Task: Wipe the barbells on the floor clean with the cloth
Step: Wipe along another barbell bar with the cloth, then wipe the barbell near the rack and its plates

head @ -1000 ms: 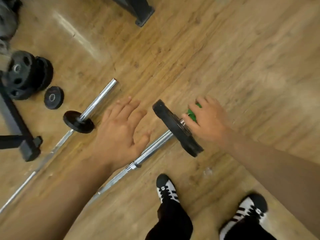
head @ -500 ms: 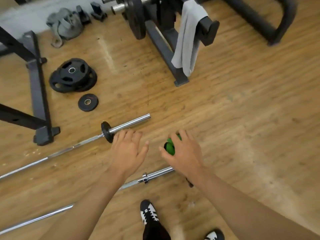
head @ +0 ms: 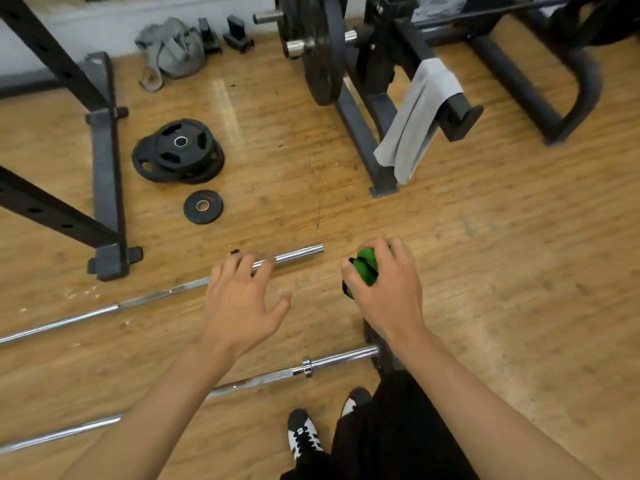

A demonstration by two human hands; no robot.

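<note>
Two bars (head: 339, 359) lie on the floor (head: 502, 271).
The right hand (head: 384, 292) squeezes the green cloth (head: 365, 270) near the far bar (head: 298, 255); the left hand (head: 242, 303) is spread over it. A round bar may roll when rubbed.

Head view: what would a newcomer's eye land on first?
The green cloth bunched in the right hand, centre-right. Beside it the left hand spreads open over the far barbell; the near barbell lies by the shoes. A grey towel hangs from the rack behind.
</note>
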